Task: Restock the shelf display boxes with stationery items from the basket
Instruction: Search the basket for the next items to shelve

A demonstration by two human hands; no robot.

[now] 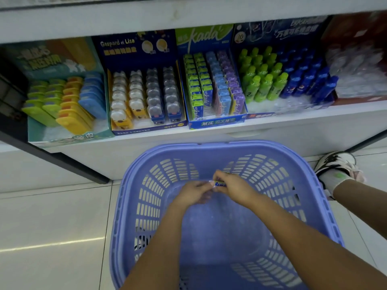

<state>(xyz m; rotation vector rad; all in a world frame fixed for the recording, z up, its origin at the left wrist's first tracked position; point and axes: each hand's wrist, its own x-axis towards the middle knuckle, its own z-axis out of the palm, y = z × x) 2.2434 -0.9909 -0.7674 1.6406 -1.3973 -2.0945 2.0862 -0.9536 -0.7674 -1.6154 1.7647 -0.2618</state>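
Note:
A lilac plastic basket stands on the floor below the shelf. Both my hands are inside it, near its far wall. My right hand pinches a small packaged stationery item with a blue-and-white label. My left hand touches the item's left end, fingers curled around its clear wrapper. The basket's floor looks otherwise bare. On the shelf above stand several display boxes: the teal box of green, yellow and blue cases, the Gaspard et Lisa box, the kada box and a box of green and blue bottles.
A red box of clear-wrapped items sits at the shelf's far right. My shoe and sock rest on the tile floor right of the basket. A dark shelf upright runs along the left.

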